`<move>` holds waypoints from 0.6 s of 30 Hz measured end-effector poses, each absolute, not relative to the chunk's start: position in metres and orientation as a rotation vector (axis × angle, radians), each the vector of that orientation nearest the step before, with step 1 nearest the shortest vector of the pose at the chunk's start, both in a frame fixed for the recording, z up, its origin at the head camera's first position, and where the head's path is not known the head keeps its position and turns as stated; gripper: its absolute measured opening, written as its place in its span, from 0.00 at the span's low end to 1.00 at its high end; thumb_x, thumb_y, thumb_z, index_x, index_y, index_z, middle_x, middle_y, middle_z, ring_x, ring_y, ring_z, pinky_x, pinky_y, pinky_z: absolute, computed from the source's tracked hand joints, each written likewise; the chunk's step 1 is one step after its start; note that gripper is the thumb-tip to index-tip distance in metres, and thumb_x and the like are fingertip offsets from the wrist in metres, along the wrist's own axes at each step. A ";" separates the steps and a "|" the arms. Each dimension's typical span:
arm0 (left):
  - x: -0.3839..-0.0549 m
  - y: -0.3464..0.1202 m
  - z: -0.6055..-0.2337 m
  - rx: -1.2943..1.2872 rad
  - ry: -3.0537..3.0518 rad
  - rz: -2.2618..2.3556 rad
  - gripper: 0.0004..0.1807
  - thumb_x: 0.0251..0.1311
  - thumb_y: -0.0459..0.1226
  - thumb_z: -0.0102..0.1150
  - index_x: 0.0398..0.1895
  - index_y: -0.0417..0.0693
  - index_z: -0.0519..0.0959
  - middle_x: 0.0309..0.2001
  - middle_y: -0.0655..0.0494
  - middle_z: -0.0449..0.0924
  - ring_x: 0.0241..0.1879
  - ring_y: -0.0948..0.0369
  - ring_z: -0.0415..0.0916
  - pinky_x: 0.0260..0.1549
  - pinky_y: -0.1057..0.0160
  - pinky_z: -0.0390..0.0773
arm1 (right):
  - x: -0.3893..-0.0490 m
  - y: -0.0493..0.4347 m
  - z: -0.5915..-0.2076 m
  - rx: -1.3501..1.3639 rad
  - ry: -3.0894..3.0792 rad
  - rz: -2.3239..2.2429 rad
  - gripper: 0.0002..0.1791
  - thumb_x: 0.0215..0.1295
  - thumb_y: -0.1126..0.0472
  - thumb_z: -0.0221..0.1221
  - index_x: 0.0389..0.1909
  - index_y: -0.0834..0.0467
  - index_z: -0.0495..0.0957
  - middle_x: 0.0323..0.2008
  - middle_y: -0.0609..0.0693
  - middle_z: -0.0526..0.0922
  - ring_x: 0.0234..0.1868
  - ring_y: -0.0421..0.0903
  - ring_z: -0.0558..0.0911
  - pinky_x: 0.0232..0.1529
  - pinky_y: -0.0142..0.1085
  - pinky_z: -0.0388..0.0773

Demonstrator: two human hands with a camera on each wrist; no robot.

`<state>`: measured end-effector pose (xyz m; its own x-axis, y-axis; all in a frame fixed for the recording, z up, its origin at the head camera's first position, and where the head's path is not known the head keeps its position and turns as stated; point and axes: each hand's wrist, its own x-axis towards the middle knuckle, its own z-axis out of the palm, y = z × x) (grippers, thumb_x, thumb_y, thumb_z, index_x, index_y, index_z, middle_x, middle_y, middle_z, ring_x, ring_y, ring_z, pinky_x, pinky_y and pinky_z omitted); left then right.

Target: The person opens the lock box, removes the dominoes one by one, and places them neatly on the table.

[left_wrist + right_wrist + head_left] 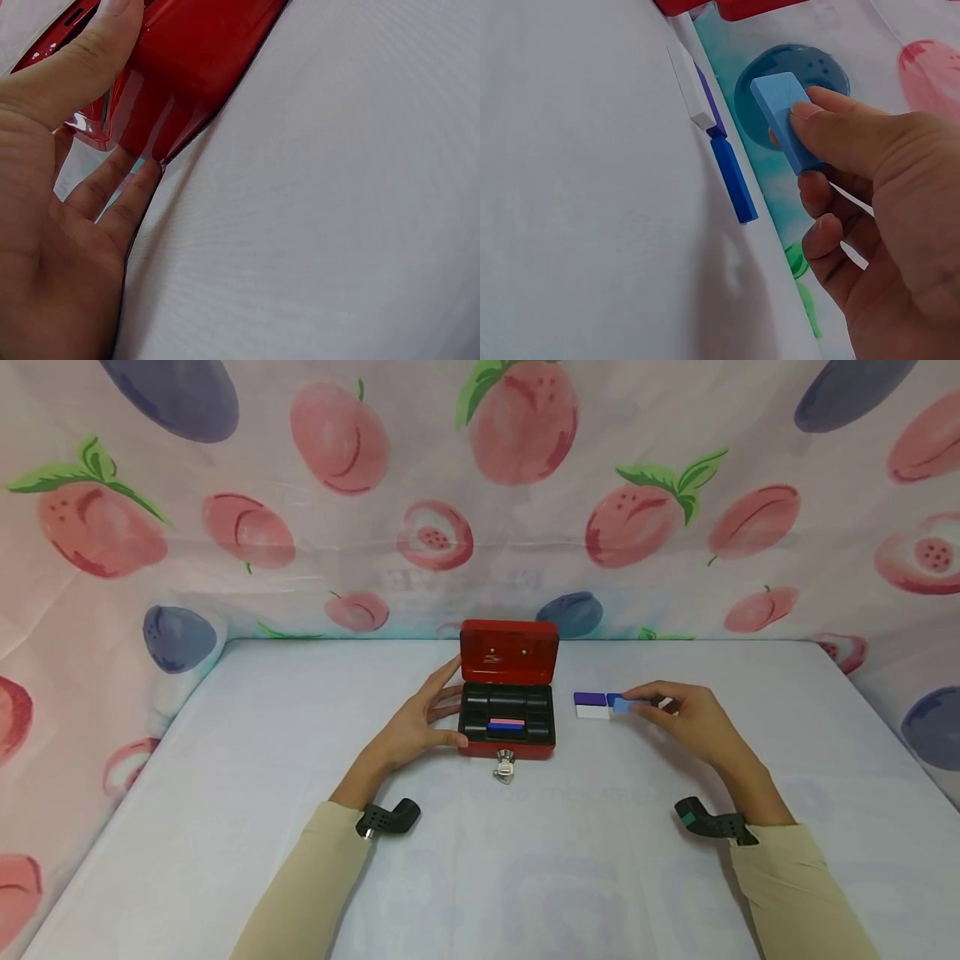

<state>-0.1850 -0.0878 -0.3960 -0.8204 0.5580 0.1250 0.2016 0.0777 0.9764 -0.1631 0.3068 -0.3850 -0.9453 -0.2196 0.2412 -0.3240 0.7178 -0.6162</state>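
A small red cash box [545, 749] with a black inner tray [506, 697] stands with its lid [510, 652] raised. Pink and blue blocks [506, 727] lie together in a front compartment. My left hand [408, 727] rests against the box's left side, thumb at the front corner, index finger up by the lid, the other fingers fairly straight. Between thumb and fingers, my right hand [686, 714] pinches a light blue rectangular block [784, 112], lifted above the table. Just left of it lie a purple block [590, 699], a white block [592, 712] and a dark blue block [733, 180].
A small lock with keys [505, 767] hangs at the box front. The white table [480, 877] runs back to a fruit-printed cloth [300, 543] behind the box. Dark wrist cameras [388, 818] sit at both sleeve cuffs.
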 end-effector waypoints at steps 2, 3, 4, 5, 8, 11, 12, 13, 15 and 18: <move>-0.185 -0.088 -0.396 0.754 2.083 1.801 0.58 0.47 0.25 0.70 0.77 0.60 0.45 0.74 0.54 0.44 0.67 0.46 0.58 0.61 0.48 0.66 | -0.163 0.308 -0.387 0.417 -2.779 1.055 0.10 0.63 0.59 0.63 0.44 0.53 0.85 0.39 0.49 0.84 0.34 0.44 0.75 0.30 0.29 0.74; -0.185 -0.088 -0.396 0.751 2.085 1.799 0.58 0.47 0.25 0.70 0.77 0.60 0.45 0.74 0.54 0.44 0.67 0.46 0.58 0.61 0.48 0.66 | -0.163 0.308 -0.387 0.406 -2.786 1.062 0.09 0.63 0.59 0.64 0.44 0.53 0.85 0.39 0.49 0.84 0.34 0.45 0.75 0.29 0.29 0.74; -0.185 -0.088 -0.396 0.748 2.088 1.797 0.58 0.47 0.25 0.70 0.77 0.60 0.45 0.74 0.54 0.45 0.67 0.46 0.58 0.61 0.48 0.66 | -0.163 0.308 -0.388 0.396 -2.794 1.064 0.09 0.63 0.59 0.64 0.44 0.52 0.85 0.39 0.49 0.84 0.34 0.46 0.75 0.29 0.29 0.75; -0.185 -0.088 -0.396 0.745 2.092 1.794 0.58 0.48 0.25 0.70 0.77 0.60 0.45 0.74 0.54 0.45 0.66 0.46 0.59 0.61 0.48 0.67 | -0.163 0.309 -0.389 0.389 -2.800 1.068 0.09 0.63 0.60 0.64 0.44 0.52 0.85 0.39 0.49 0.84 0.34 0.46 0.75 0.28 0.30 0.74; -0.185 -0.088 -0.396 0.745 2.097 1.791 0.58 0.48 0.25 0.70 0.77 0.61 0.45 0.74 0.53 0.46 0.66 0.46 0.59 0.60 0.49 0.67 | -0.164 0.310 -0.391 0.374 -2.820 1.063 0.09 0.63 0.60 0.64 0.44 0.52 0.85 0.39 0.50 0.84 0.34 0.48 0.75 0.29 0.30 0.74; -0.185 -0.088 -0.395 0.751 2.100 1.788 0.58 0.48 0.25 0.70 0.77 0.60 0.45 0.74 0.53 0.45 0.66 0.45 0.59 0.61 0.49 0.67 | -0.164 0.311 -0.394 0.358 -2.842 1.039 0.09 0.63 0.59 0.64 0.44 0.52 0.85 0.40 0.50 0.84 0.35 0.47 0.75 0.32 0.29 0.74; -0.185 -0.088 -0.395 0.754 2.100 1.788 0.58 0.48 0.25 0.70 0.77 0.60 0.45 0.74 0.53 0.45 0.66 0.45 0.59 0.61 0.49 0.67 | -0.165 0.311 -0.396 0.351 -2.848 1.034 0.09 0.63 0.59 0.64 0.44 0.52 0.85 0.40 0.50 0.84 0.36 0.47 0.75 0.33 0.29 0.74; -0.185 -0.088 -0.395 0.754 2.100 1.788 0.58 0.47 0.25 0.70 0.77 0.60 0.45 0.74 0.53 0.45 0.66 0.45 0.59 0.61 0.49 0.67 | -0.165 0.312 -0.397 0.345 -2.855 1.028 0.09 0.63 0.59 0.64 0.44 0.51 0.85 0.41 0.50 0.83 0.36 0.47 0.75 0.33 0.29 0.74; -0.185 -0.088 -0.396 0.755 2.102 1.785 0.58 0.47 0.25 0.70 0.77 0.60 0.45 0.74 0.53 0.45 0.66 0.45 0.59 0.61 0.48 0.67 | -0.166 0.312 -0.399 0.343 -2.861 1.023 0.09 0.63 0.59 0.64 0.43 0.51 0.85 0.41 0.50 0.83 0.36 0.47 0.75 0.34 0.29 0.74; -0.188 -0.088 -0.399 0.752 2.103 1.782 0.58 0.47 0.25 0.70 0.77 0.60 0.45 0.74 0.53 0.45 0.66 0.45 0.59 0.60 0.48 0.67 | -0.166 0.312 -0.402 0.361 -2.855 1.027 0.09 0.63 0.59 0.64 0.43 0.52 0.85 0.41 0.50 0.83 0.35 0.47 0.75 0.33 0.29 0.74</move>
